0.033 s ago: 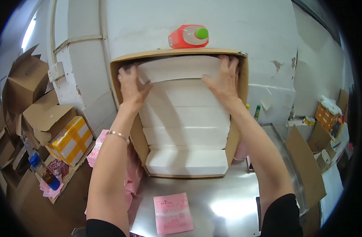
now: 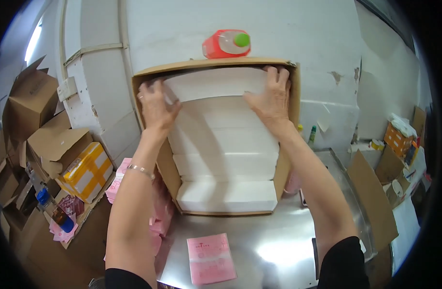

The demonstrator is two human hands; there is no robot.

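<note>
An open brown carton (image 2: 169,176) stands on a metal table, its open side toward me and white cardboard boxes (image 2: 226,196) stacked inside. Across the top of the stack lies a long white box (image 2: 216,83), its front bowed a little. My left hand (image 2: 158,108) grips its left end, fingers above and thumb at the front. At the other end, my right hand (image 2: 274,101) holds it the same way, thumb on the lower front edge. The fingertips of both hands are partly hidden inside the carton. A pink printed packet (image 2: 211,259) lies on the table before the carton.
A red bottle with a green cap (image 2: 227,43) rests on the carton's top. Pink packets (image 2: 163,212) are piled at its left. Further left are a yellow-taped box (image 2: 88,171), a blue-capped bottle (image 2: 54,209) and brown cartons (image 2: 35,96). A cardboard flap (image 2: 370,202) stands at right.
The carton, the bottle on it and both hands appear slightly further left in the picture. Both hands keep their hold on the white box.
</note>
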